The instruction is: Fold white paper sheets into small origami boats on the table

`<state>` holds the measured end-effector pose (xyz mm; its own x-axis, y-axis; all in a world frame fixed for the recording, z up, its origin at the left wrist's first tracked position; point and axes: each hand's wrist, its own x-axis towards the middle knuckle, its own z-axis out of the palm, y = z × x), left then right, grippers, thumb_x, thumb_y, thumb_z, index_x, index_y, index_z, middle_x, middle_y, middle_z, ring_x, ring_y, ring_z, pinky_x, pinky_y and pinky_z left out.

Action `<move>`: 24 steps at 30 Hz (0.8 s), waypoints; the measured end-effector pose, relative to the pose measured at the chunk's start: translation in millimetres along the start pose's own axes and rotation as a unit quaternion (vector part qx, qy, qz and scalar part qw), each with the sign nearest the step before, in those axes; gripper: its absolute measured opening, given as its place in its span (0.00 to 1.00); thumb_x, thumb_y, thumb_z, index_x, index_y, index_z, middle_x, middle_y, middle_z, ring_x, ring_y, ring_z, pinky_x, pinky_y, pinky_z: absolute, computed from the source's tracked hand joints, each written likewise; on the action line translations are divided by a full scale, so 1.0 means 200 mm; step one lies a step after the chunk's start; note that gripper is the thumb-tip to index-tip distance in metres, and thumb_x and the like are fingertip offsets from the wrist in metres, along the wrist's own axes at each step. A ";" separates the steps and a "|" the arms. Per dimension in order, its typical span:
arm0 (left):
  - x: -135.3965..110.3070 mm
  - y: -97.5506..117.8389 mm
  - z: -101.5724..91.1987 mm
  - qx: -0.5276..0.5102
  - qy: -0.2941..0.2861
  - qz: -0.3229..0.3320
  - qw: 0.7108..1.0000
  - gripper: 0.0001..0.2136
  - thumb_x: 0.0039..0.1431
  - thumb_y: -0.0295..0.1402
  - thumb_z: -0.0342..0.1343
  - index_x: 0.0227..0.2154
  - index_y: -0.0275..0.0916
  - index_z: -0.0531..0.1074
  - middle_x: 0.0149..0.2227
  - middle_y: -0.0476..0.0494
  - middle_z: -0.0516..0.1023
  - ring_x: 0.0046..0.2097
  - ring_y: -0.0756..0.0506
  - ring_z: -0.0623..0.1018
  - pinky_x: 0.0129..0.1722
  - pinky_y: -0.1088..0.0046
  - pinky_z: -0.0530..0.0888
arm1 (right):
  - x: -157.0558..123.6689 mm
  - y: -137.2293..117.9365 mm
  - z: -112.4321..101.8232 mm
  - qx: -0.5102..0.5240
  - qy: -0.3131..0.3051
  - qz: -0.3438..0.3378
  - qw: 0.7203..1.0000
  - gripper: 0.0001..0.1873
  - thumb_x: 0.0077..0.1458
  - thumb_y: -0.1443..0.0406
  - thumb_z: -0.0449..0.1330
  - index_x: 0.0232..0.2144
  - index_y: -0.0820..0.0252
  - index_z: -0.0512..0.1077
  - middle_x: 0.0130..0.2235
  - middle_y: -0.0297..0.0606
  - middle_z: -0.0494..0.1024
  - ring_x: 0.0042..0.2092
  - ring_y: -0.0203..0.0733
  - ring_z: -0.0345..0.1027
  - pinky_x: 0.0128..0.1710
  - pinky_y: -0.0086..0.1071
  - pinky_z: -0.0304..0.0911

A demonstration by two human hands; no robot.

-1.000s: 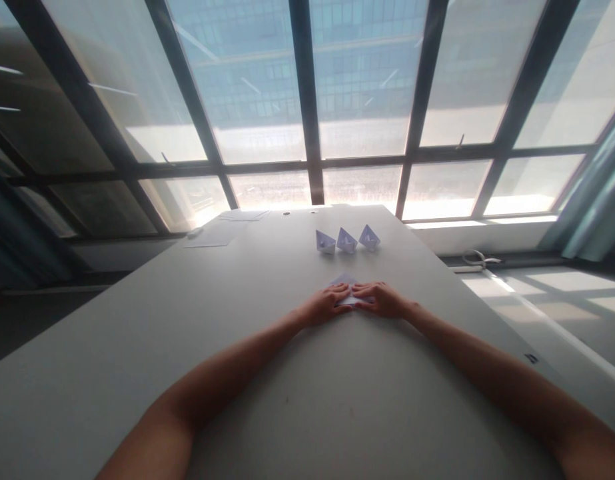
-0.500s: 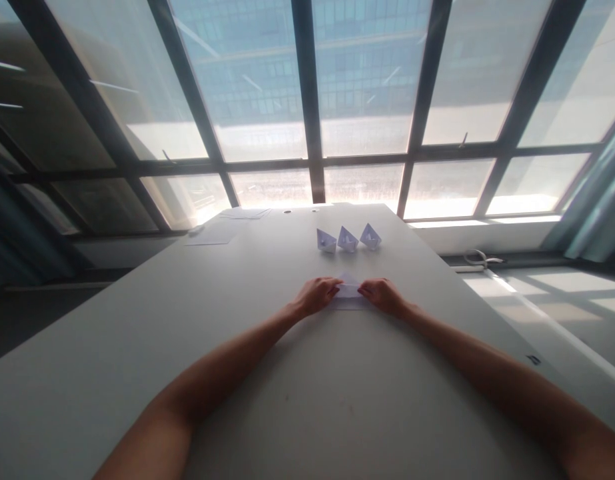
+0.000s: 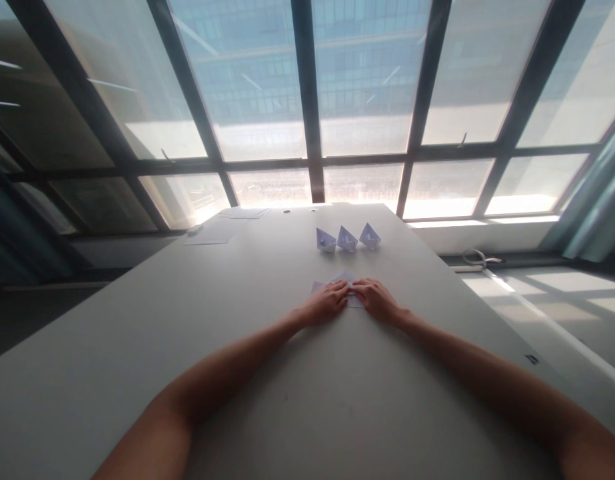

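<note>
A partly folded sheet of white paper (image 3: pixel 356 302) lies on the table under both hands. My left hand (image 3: pixel 328 301) rests flat on its left part, fingers stretched toward the middle. From the other side my right hand (image 3: pixel 378 300) lies on the paper with its fingertips close to the left ones. Neither hand grips it. Much of the paper is covered, though a peaked top edge and a left corner show. Just beyond stand three folded paper boats in a row: a left one (image 3: pixel 326 241), a middle one (image 3: pixel 346 240) and a right one (image 3: pixel 370 237).
Flat white sheets (image 3: pixel 214 232) lie at the far left of the long white table (image 3: pixel 227 387). Tall windows with dark frames (image 3: pixel 314 160) rise behind it. A coiled cable (image 3: pixel 474 257) is beyond the right edge, and curtains hang at both sides.
My hands have gone from pinching the paper's two ends to lying flat on it. The left hand has slid inward over the paper, baring its left corner. The boats have not moved.
</note>
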<state>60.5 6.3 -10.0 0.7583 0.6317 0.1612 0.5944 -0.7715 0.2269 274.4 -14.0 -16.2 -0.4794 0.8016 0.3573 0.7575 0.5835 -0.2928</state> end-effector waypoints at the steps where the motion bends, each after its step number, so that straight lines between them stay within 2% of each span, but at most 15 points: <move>1: 0.00 0.00 0.01 -0.006 -0.013 -0.008 1.000 0.25 0.72 0.39 0.40 0.67 0.38 0.55 0.69 0.38 0.56 0.69 0.40 0.56 0.68 0.58 0.52 | 0.00 -0.01 0.02 0.006 -0.012 0.003 1.000 0.22 0.65 0.66 0.48 0.57 0.59 0.71 0.60 0.46 0.71 0.61 0.47 0.63 0.63 0.43 0.53; 3: 0.00 -0.01 0.03 -0.004 -0.031 -0.030 0.999 0.29 0.72 0.45 0.38 0.70 0.37 0.47 0.71 0.36 0.48 0.71 0.40 0.49 0.68 0.57 0.47 | -0.01 -0.03 0.05 0.007 -0.040 0.012 0.999 0.26 0.67 0.62 0.46 0.64 0.62 0.62 0.66 0.48 0.62 0.67 0.48 0.54 0.66 0.47 0.46; 6: 0.00 -0.01 0.03 0.006 -0.043 -0.058 0.997 0.33 0.70 0.52 0.34 0.70 0.39 0.44 0.72 0.37 0.44 0.72 0.38 0.42 0.68 0.52 0.44 | -0.02 -0.04 0.07 -0.003 -0.075 0.015 0.997 0.31 0.68 0.56 0.44 0.68 0.63 0.54 0.69 0.48 0.53 0.70 0.48 0.44 0.68 0.49 0.39; 10: -0.01 -0.01 0.02 0.018 -0.044 -0.104 0.993 0.37 0.67 0.59 0.33 0.70 0.39 0.47 0.72 0.35 0.43 0.71 0.29 0.40 0.66 0.45 0.44 | -0.02 -0.02 0.06 -0.013 -0.089 0.035 0.995 0.33 0.68 0.52 0.40 0.69 0.62 0.52 0.70 0.48 0.51 0.71 0.49 0.41 0.68 0.50 0.37; 13: -0.01 -0.02 0.02 0.030 -0.042 -0.140 0.989 0.41 0.64 0.62 0.34 0.69 0.34 0.47 0.71 0.29 0.42 0.71 0.27 0.41 0.65 0.44 0.45 | -0.01 -0.01 0.05 -0.026 -0.100 0.071 0.992 0.34 0.68 0.51 0.39 0.69 0.63 0.53 0.70 0.49 0.50 0.71 0.50 0.39 0.68 0.52 0.36; 20: -0.01 -0.06 0.01 0.066 -0.041 -0.216 0.973 0.43 0.65 0.60 0.31 0.68 0.26 0.46 0.71 0.25 0.43 0.72 0.34 0.43 0.67 0.54 0.46 | -0.01 0.00 0.00 -0.066 -0.135 0.130 0.980 0.36 0.67 0.51 0.37 0.70 0.65 0.48 0.71 0.49 0.45 0.72 0.50 0.34 0.68 0.54 0.26; 24: -0.02 -0.05 0.01 0.080 -0.028 -0.237 0.968 0.40 0.67 0.56 0.32 0.68 0.24 0.49 0.70 0.23 0.44 0.71 0.32 0.45 0.67 0.54 0.47 | -0.01 0.00 -0.01 -0.063 -0.131 0.139 0.980 0.36 0.68 0.51 0.36 0.70 0.64 0.48 0.71 0.47 0.45 0.72 0.51 0.34 0.67 0.58 0.25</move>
<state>51.6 12.0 -14.5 0.4009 0.9159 0.0214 0.9096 -0.4007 0.1101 275.6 -16.9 -15.7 -0.3310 0.9430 0.0348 0.9159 0.3299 -0.2286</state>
